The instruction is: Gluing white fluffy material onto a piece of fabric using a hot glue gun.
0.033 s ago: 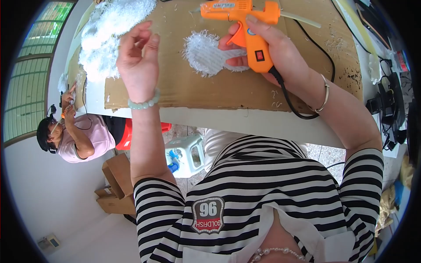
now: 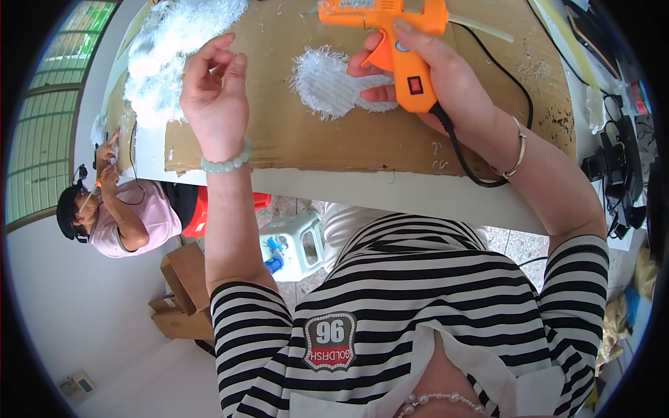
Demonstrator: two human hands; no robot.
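Note:
My right hand [image 2: 453,78] is wrapped round the handle of an orange hot glue gun [image 2: 412,89], fingers near its trigger. Its nozzle points left, and a pale glue stick [image 2: 482,26] juts from the back. Below the gun, a white fringed piece of fabric [image 2: 326,85] lies on a brown cardboard sheet [image 2: 279,143], its right end partly hidden by my fingers. Raised over the cardboard, my left hand [image 2: 217,104] has loosely bent fingers and the thumb apart, with nothing visible in it. It is nearest to a heap of white shaggy material [image 2: 164,63].
A black cord [image 2: 468,167] runs from the gun's handle over the cardboard. Black devices and cables [image 2: 613,160] sit at the right. A co-worker [image 2: 136,216] sits at the far left. Below the table stand a white stool [image 2: 306,247] and cardboard boxes [image 2: 181,285].
My left hand has shifted very slightly left. The glue gun in my right hand has moved a touch to the right.

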